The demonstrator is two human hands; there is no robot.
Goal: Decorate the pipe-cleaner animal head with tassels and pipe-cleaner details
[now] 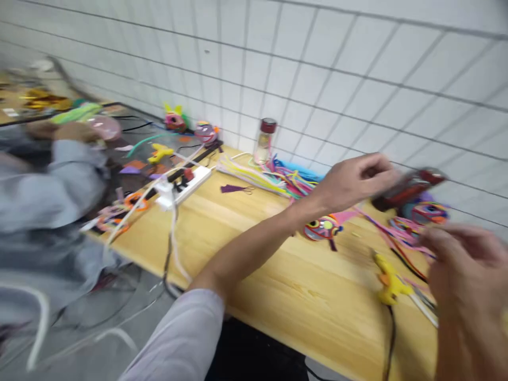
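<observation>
My left hand [357, 180] reaches across the wooden table, thumb and fingers closed at the near end of a dark red, see-through, tube-like object [408, 189] that is tilted and blurred. At the right edge, my right hand [468, 259] has its fingertips pinched together; whatever is in them, if anything, does not show. Below my left wrist sits a clear ball [317, 228] decorated as a colourful fish. More decorated balls [428, 212] and pipe cleaners [405, 233] lie between my hands. A yellow glue gun [391, 280] rests near my right hand.
A jar with a dark red lid [264, 142] stands by the tiled wall, beside bundled pipe cleaners [254, 177]. A white power strip [186, 188] with cords and a purple tassel [234, 188] are on the left. Another person's sleeve [75, 169] shows at the adjoining table.
</observation>
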